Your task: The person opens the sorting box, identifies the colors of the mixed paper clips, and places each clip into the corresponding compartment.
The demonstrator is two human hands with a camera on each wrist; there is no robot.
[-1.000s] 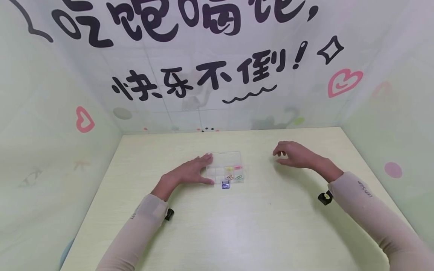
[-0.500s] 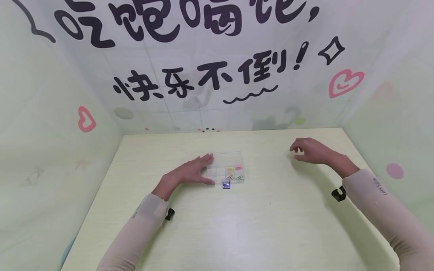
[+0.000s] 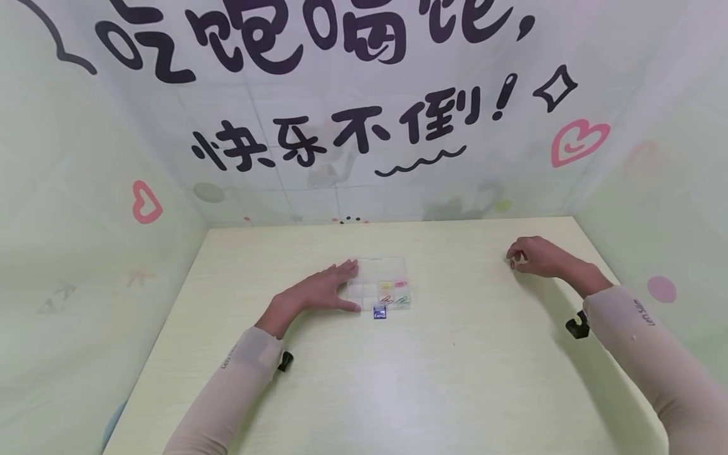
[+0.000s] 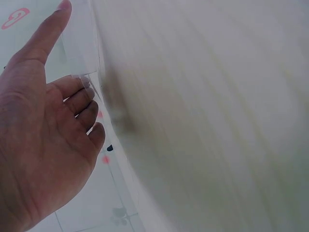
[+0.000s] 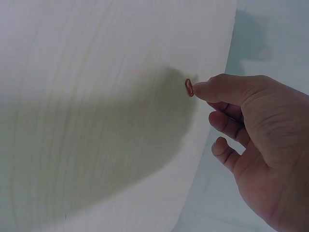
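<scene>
A clear plastic compartment box [image 3: 364, 292] lies on the table with its lid [image 3: 381, 266] folded back. Its right-hand compartments hold a yellow clip [image 3: 386, 285], a pink clip [image 3: 400, 284], reddish paper clips [image 3: 385, 300] and green paper clips [image 3: 402, 300]. My left hand [image 3: 321, 289] rests at the box's left side, thumb and fingers spread and nearly straight. Far to the right, my right hand [image 3: 537, 256] pinches a red paper clip [image 5: 189, 87] between thumb and forefinger, close to the table surface; the other fingers are loosely bent.
A small blue square piece [image 3: 379, 312] sits at the box's front edge. The pale wooden table [image 3: 432, 379] is bounded by printed cloth walls at the back and both sides. Its right edge runs near my right hand.
My right hand has moved rightward, away from the box, and a red paper clip now shows at its fingertips. The left hand has stayed beside the box.
</scene>
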